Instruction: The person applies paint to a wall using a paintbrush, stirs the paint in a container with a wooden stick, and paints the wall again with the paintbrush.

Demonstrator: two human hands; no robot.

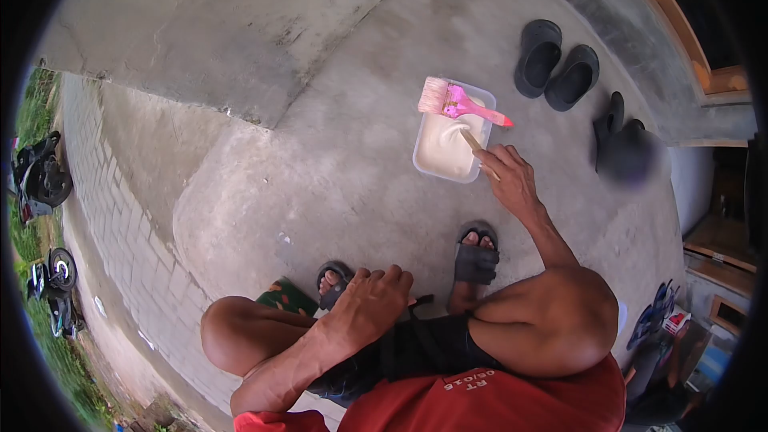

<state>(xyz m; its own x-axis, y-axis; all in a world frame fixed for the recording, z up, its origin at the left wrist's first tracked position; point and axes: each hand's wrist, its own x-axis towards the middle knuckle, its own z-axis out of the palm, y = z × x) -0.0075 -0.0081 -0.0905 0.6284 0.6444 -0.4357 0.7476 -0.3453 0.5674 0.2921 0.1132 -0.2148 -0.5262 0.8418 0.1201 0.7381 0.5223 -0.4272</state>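
I'm gripping a wooden stir stick (474, 144) in my right hand (506, 176), its long axis slanting far-left into the paint tub (453, 144). My left hand (370, 304) is resting slack on my knee, nearer me.

One paint tray (424, 162), one pink brush (456, 102), one stick (472, 142), two black sandals (556, 60), two motorbikes (40, 180)

The right hand (506, 174) holds a stick (474, 142) dipped in a tub (424, 166) of white paint, a pink brush (456, 101) lying across its rim.
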